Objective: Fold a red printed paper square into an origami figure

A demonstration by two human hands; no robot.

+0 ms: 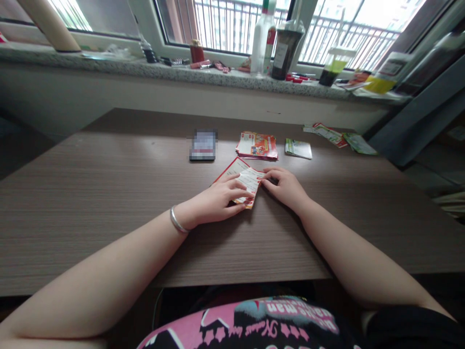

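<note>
A creased white leaflet with red and orange print [250, 180] lies near the middle of the desk, a red-edged part of it or of a second sheet showing at the upper left. My left hand [221, 198], a silver bangle on its wrist, rests over the paper with its fingers spread. At the paper's right edge, my right hand [285, 186] pinches the corner between thumb and fingers. Just behind the leaflet sits a stack of red and white leaflets [257, 145].
A dark phone-like device [202, 145] with a blurred screen lies left of the stack. Right of it are a small green-white stack [298, 149] and scattered leaflets [329, 134]. Bottles and cups, among them a dark cup [285, 53], line the granite windowsill [119, 68].
</note>
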